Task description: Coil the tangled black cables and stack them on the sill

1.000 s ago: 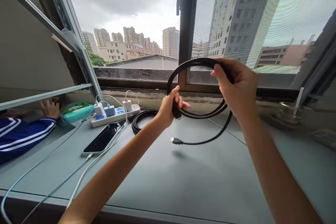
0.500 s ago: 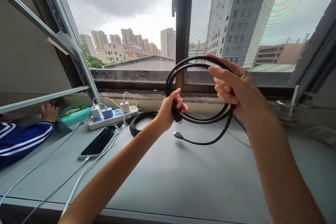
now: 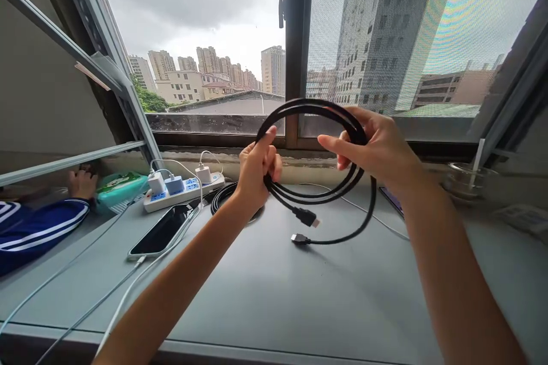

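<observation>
A black HDMI cable [image 3: 308, 198], looped into a coil, is held upright above the grey desk between both hands. My left hand [image 3: 257, 168] is closed around the coil's left side, thumb pointing up. On the right side, my right hand [image 3: 372, 145] grips the loops, its thumb stretched toward the coil's middle. The cable's two ends hang below the coil: one plug [image 3: 305, 216] angles down to the right, and the other plug [image 3: 301, 239] points left just under it. A second black cable coil [image 3: 222, 197] lies on the desk, partly behind my left forearm.
A white power strip [image 3: 184, 193] with chargers stands at the back left, near a phone [image 3: 160, 232] on a white cable. Another person's hand [image 3: 83, 183] rests beside a green tissue pack [image 3: 122, 187]. A glass jar [image 3: 468, 179] stands at the right.
The left hand has moved left along the coil, leaving one plug hanging free. The right hand has shifted slightly left and its grip on the loops has changed. The coil looks wider.
</observation>
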A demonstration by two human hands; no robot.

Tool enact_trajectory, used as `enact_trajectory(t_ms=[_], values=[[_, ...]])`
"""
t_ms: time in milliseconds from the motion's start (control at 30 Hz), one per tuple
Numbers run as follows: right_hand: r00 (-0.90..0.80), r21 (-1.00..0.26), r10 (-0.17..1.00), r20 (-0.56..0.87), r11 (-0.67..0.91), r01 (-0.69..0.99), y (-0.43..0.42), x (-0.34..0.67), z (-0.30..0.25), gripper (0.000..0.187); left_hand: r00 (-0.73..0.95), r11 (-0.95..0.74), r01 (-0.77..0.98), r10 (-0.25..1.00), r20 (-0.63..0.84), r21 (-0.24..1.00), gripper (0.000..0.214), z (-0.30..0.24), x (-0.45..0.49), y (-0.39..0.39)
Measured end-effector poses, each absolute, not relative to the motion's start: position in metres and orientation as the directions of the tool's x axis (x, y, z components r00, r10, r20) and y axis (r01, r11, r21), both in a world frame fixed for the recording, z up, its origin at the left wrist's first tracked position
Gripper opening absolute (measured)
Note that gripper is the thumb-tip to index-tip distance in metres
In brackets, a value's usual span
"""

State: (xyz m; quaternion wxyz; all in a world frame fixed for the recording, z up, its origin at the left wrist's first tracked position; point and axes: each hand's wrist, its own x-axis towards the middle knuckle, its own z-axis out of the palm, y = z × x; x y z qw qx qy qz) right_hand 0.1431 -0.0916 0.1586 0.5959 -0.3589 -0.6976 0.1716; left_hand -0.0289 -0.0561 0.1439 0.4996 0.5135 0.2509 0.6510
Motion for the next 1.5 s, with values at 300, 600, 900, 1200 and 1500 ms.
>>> enact_trajectory(t_ms=[300, 600, 900, 1200, 1500], values=[[0.075, -0.772, 0.772, 0.632, 0.635, -0.027, -0.106, 0.133, 0.165, 0.045, 0.309, -0.100, -0.113, 0.942, 0.130, 0.989, 0.036, 0.104, -0.012, -0.038], [0.146, -0.612, 0.595, 0.790, 0.771, 0.173, -0.126, 0.108, 0.160, 0.033, 0.893, 0.089, 0.247, 0.366, -0.262, 0.965, 0.060, 0.091, -0.022, -0.026], [0.066, -0.497, 0.493, 0.867, 0.854, 0.153, -0.125, 0.103, 0.154, 0.025, 0.731, 0.110, -0.251, 0.673, 0.114, 0.962, 0.032, 0.086, -0.001, -0.039], [0.303, -0.701, 0.713, 0.632, 0.693, -0.169, -0.038, 0.110, 0.122, 0.040, 0.238, -0.120, -0.539, 0.928, 0.287, 0.834, 0.024, 0.091, -0.019, -0.005], [0.226, -0.732, 0.704, 0.673, 0.593, 0.335, -0.016, 0.122, 0.101, 0.054, 0.078, -0.406, -0.052, 0.909, 0.409, 0.912, 0.018, 0.101, -0.038, 0.008]])
